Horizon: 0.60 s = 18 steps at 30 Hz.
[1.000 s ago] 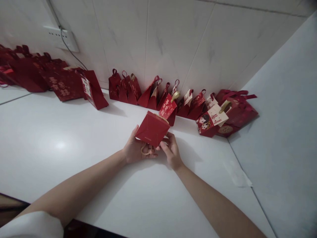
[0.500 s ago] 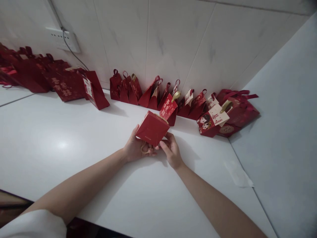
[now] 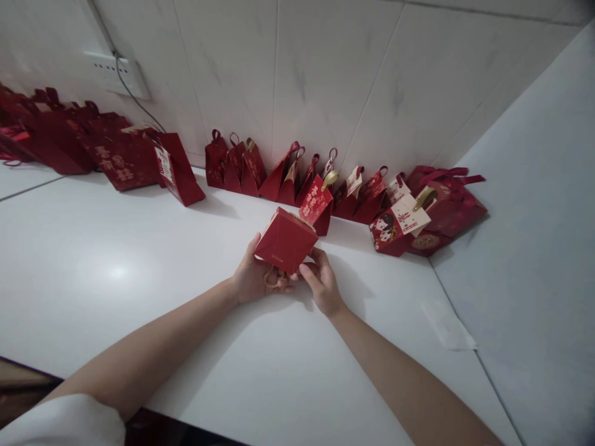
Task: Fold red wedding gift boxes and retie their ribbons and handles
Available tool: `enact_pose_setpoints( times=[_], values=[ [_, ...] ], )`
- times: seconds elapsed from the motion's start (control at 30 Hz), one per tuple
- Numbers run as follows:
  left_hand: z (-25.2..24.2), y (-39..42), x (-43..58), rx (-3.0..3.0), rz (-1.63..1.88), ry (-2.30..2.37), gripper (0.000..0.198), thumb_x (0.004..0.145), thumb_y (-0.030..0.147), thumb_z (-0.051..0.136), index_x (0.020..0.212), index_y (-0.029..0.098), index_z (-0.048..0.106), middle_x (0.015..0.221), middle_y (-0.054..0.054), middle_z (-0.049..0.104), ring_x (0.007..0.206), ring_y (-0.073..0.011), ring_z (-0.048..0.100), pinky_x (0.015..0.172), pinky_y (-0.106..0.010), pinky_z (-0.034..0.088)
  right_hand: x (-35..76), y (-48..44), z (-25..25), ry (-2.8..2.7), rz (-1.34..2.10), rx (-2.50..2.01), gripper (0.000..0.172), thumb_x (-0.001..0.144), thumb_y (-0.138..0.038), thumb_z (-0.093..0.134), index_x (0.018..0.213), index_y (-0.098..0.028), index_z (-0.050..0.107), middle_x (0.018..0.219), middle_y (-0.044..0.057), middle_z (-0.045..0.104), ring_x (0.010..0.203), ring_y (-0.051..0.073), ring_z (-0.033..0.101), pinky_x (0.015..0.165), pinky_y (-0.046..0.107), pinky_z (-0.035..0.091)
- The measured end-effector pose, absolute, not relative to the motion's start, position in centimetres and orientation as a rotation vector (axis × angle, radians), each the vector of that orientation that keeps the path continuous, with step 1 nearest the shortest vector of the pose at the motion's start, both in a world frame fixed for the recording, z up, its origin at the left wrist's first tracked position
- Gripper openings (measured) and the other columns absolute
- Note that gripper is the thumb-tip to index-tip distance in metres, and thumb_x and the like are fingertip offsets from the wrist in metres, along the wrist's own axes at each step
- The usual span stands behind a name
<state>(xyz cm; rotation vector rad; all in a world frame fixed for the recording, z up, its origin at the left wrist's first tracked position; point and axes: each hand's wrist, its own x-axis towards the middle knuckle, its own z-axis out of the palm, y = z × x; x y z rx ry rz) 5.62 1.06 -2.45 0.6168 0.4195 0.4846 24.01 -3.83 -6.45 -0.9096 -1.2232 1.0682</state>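
I hold a small red paper gift bag (image 3: 286,240) tilted over the white counter (image 3: 116,272), its flat side facing me. My left hand (image 3: 251,279) cups it from below and left, with a gold cord handle looped by the fingers. My right hand (image 3: 320,280) pinches its lower right corner. Both hands grip the same bag, just in front of a row of similar bags.
Small red gift bags (image 3: 297,179) with tags line the tiled wall. Larger red bags (image 3: 116,158) stand at the left under a wall socket (image 3: 116,73). More red bags with a picture card (image 3: 418,214) fill the corner. A side wall (image 3: 534,260) rises at the right.
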Motion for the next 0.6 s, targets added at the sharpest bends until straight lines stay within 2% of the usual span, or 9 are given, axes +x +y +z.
enact_pose_setpoints(
  times=[0.17, 0.37, 0.6],
  values=[
    [-2.32, 1.02, 5.68, 0.627, 0.485, 0.409, 0.097, 0.078, 0.088, 0.024, 0.106, 0.005, 0.067, 0.089, -0.017, 0.069, 0.067, -0.0187, 0.058, 0.089, -0.041, 0.052, 24.01, -3.92, -6.37, -1.225, 1.071, -0.916, 0.043, 0.09, -0.043, 0.063, 0.126, -0.025, 0.048, 0.094, 0.004, 0.068, 0.079, 0.02, 0.07, 0.071, 0.038, 0.057],
    [-2.33, 1.05, 5.73, 0.629, 0.484, 0.434, 0.097, 0.076, 0.089, 0.026, 0.101, 0.005, 0.068, 0.087, -0.017, 0.069, 0.065, -0.018, 0.057, 0.087, -0.04, 0.053, 23.96, -3.91, -6.26, -1.226, 1.07, -0.914, 0.043, 0.09, -0.043, 0.063, 0.125, -0.024, 0.048, 0.093, 0.004, 0.068, 0.078, 0.02, 0.07, 0.072, 0.037, 0.057],
    [-2.19, 1.07, 5.82, 0.633, 0.482, 0.459, 0.1, 0.077, 0.089, 0.023, 0.106, 0.004, 0.067, 0.086, -0.016, 0.068, 0.064, -0.0172, 0.057, 0.086, -0.04, 0.053, 23.98, -3.95, -6.2, -1.225, 1.084, -0.921, 0.042, 0.09, -0.043, 0.063, 0.125, -0.025, 0.048, 0.09, 0.003, 0.068, 0.078, 0.02, 0.069, 0.071, 0.037, 0.057]
  ],
)
